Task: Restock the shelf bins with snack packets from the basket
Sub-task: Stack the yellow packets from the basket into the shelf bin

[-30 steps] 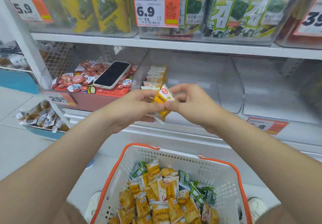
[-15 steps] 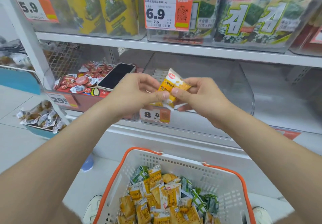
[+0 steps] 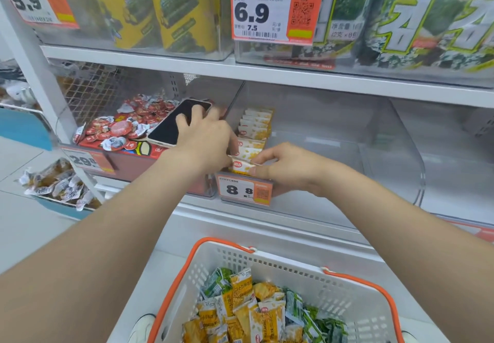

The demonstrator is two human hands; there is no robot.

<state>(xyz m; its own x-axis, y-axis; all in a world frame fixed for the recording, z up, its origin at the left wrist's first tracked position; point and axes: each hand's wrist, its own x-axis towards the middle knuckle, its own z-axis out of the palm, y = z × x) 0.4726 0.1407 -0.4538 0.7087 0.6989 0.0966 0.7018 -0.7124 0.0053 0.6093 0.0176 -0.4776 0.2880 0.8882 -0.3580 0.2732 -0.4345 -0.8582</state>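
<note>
In the clear shelf bin (image 3: 374,139), right hand (image 3: 291,173) pinching a yellow-and-white snack packet (image 3: 240,167), left hand (image 3: 205,142) spread beside it

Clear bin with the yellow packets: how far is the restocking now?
Done: a short row of yellow packets stands along the clear bin's left side. In hand: the right hand pinches the front packet of the row; the left hand rests beside it. Left: most of the bin is bare, and the basket holds many packets.

The left hand (image 3: 205,139) hides a corner of the phone (image 3: 171,127); the basket (image 3: 267,261) runs off the bottom edge.
</note>
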